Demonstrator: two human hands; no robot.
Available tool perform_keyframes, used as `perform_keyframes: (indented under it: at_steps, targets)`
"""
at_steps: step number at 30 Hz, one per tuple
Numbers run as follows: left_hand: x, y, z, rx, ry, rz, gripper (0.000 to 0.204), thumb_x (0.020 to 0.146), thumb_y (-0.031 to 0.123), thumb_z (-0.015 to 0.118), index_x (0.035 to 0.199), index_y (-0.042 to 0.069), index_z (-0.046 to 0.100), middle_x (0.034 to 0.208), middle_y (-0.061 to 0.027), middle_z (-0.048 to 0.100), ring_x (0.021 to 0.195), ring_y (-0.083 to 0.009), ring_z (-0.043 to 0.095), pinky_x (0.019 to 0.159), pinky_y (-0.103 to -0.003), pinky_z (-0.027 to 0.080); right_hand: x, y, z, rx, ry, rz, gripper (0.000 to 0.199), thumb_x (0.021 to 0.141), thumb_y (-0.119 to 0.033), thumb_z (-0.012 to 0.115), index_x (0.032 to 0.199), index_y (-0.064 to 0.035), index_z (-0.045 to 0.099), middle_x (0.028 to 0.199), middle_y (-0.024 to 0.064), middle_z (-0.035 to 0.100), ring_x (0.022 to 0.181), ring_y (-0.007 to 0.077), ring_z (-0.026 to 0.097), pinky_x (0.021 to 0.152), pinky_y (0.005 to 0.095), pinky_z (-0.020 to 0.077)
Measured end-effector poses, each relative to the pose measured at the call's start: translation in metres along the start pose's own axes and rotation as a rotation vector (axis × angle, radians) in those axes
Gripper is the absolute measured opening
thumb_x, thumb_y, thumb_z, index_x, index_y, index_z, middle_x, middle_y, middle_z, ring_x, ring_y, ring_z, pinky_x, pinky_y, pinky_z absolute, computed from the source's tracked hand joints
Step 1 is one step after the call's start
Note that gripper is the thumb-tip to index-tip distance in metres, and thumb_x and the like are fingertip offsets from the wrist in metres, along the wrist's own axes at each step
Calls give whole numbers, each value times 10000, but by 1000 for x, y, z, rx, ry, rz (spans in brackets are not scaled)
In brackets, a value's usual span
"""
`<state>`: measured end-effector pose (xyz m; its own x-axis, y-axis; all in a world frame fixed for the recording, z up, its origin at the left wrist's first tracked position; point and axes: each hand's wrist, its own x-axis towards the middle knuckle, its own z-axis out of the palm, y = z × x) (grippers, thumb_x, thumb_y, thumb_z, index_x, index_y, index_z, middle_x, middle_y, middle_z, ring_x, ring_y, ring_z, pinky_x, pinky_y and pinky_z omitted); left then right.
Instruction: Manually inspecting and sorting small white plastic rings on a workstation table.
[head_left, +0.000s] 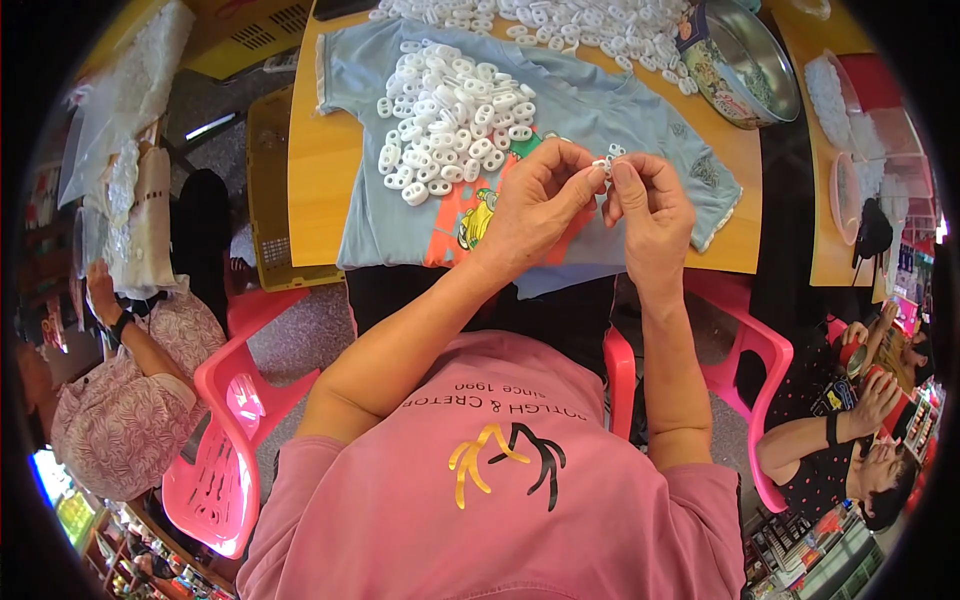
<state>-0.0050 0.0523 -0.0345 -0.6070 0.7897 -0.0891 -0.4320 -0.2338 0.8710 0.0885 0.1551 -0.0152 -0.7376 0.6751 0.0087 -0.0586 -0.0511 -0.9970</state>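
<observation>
My left hand [538,208] and my right hand [652,215] meet above the lower edge of a light blue T-shirt [620,110] spread on the table. Thumb and fingers of the left are pinched on a small white plastic piece [601,164]. The right pinches close beside it, where a tiny greyish part [616,150] shows above the fingertips; its kind is too small to make out. Left of my hands, on the shirt, lies a heap of white oval two-hole plastic pieces [445,115].
A larger pile of white pieces [590,25] covers the far table [325,190]. At the far right stands a round metal tin [755,70] with small greyish parts inside. Pink chairs [235,440] flank me. A person [125,400] sits at left, another [840,450] at right.
</observation>
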Motion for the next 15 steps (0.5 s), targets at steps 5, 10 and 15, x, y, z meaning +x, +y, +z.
perform_keyframes:
  at_steps: [5,10,15]
  targets:
    - [0,-3,-1,-31,-21,39,116,942,126,603,969,19,569,840,-11,623,711,-46,556,600,-193,449,0,1,6,-59,15,-30,120,949,-104,587,972,14,590,746,16,569,615,64,498,545,216,439]
    - [0,-4,0,-71,-27,47,113,947,115,593,966,16,542,836,-17,614,714,-56,568,610,-204,467,-2,5,11,-53,56,-68,120,947,-104,590,972,14,593,777,17,587,637,61,499,558,215,446]
    - [0,-1,1,-93,-28,11,120,948,114,591,961,17,521,819,-19,609,712,-61,575,588,-209,472,-3,7,4,-9,49,-48,138,953,-113,583,999,17,595,824,30,609,662,68,519,584,218,470]
